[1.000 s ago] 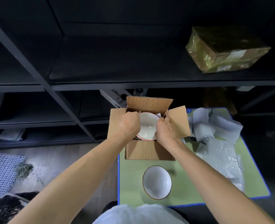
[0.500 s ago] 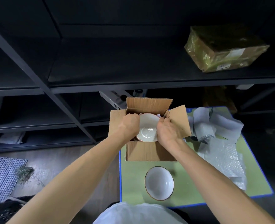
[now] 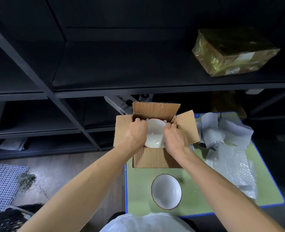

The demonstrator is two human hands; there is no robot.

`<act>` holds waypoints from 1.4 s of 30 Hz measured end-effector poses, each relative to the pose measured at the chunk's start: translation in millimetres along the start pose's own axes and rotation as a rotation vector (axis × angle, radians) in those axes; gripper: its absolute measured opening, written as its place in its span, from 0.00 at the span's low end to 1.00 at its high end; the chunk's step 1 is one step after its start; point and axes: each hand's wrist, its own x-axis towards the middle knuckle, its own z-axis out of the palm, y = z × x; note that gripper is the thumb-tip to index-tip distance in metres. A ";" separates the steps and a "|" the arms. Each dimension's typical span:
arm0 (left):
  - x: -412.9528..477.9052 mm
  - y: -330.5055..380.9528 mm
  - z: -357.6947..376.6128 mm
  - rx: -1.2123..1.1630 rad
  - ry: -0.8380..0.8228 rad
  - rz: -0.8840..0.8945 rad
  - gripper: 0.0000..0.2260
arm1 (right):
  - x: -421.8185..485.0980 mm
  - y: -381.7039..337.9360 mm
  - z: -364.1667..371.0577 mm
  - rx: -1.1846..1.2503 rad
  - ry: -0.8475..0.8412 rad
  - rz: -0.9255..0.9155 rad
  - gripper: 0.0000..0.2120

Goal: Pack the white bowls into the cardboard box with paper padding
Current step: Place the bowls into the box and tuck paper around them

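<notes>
Bowl (image 3: 155, 136) — boxed — in left hand (image 3: 136, 133), right hand (image 3: 175, 139)

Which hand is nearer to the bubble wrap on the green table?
Right. The right hand holds the white bowl on the side facing the bubble wrap; the left hand holds its far side.

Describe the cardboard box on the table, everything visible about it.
The cardboard box is plain brown corrugated card. It stands upright at the far left corner of the green table with its top open. The far flap stands up, the left and right flaps splay outward, and the arms hide any near flap. Inside is a white bowl, with white paper showing behind it. The left hand and right hand reach in and grip the bowl's sides. Whether they touch the box is unclear.
</notes>
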 end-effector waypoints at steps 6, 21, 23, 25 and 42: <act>-23.1 -38.3 13.8 -0.156 0.251 -0.037 0.07 | -13.6 -18.9 -3.0 0.055 0.166 -0.096 0.21; -34.2 -54.0 36.2 -0.374 0.201 -0.246 0.12 | -3.9 -58.3 -8.4 0.125 -0.093 -0.195 0.21; -35.1 -53.1 36.5 -0.385 0.197 -0.247 0.11 | -1.3 -53.1 -10.0 0.182 -0.130 -0.164 0.13; -35.3 -52.2 35.8 -0.380 0.193 -0.243 0.12 | -3.2 -52.1 -11.7 0.175 -0.141 -0.170 0.10; -61.3 -26.0 24.0 -0.277 0.226 -0.093 0.08 | -41.7 -3.8 -5.1 0.398 0.184 -0.273 0.08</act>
